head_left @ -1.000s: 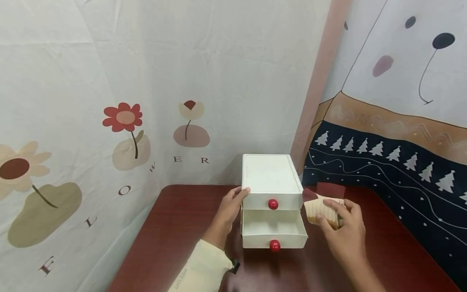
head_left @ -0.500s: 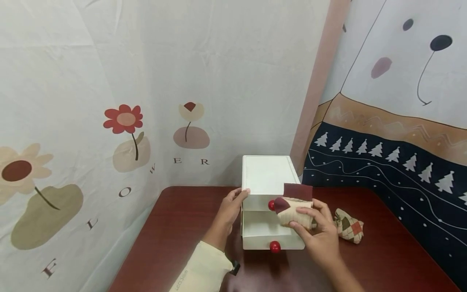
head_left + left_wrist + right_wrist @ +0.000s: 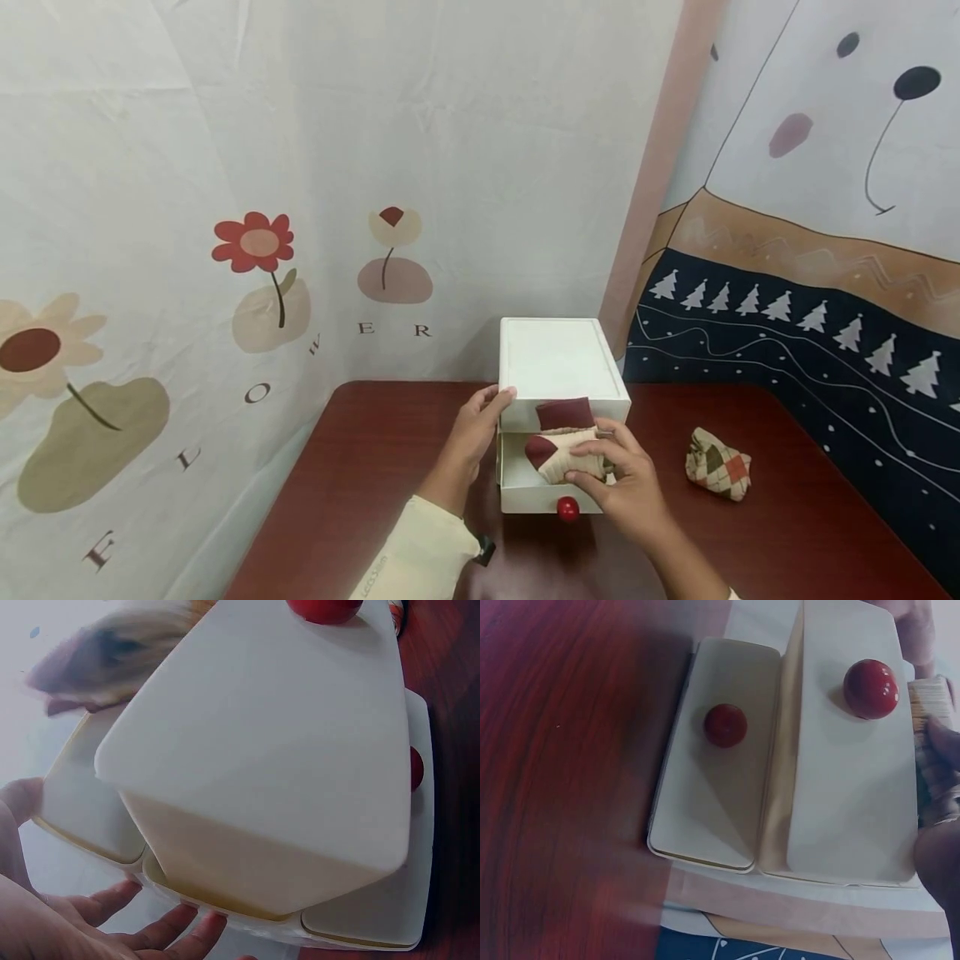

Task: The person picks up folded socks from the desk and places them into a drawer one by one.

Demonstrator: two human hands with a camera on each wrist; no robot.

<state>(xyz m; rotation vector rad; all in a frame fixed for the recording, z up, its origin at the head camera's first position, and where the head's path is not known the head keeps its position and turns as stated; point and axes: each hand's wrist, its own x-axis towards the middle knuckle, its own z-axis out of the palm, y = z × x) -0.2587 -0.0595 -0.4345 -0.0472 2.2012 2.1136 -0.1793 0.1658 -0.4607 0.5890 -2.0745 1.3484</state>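
Observation:
A small white drawer cabinet point(image 3: 555, 354) with red knobs stands on the table. Its middle drawer point(image 3: 525, 500) is pulled out. My left hand point(image 3: 476, 425) grips the cabinet's left side, thumb at the upper front corner and fingers along the side wall. Over the pulled-out drawer, my right hand point(image 3: 626, 483) pinches a folded cream sock point(image 3: 566, 462) with maroon toe and cuff. In the left wrist view the sock point(image 3: 112, 656) is a blur above the drawer; in the right wrist view the drawer front point(image 3: 855, 772) partly hides it.
To the right on the dark red table point(image 3: 375, 467) lies a bundled argyle sock point(image 3: 717, 465) in green, cream and orange. Behind the table hang a pale flower-printed cloth point(image 3: 450, 167) and a navy tree-patterned one point(image 3: 787, 358). A closed lower drawer point(image 3: 720, 795) shows in the right wrist view.
My right hand has carried the cream sock leftward from beside the cabinet to over the middle drawer, uncovering the argyle sock. The left hand has stayed on the cabinet.

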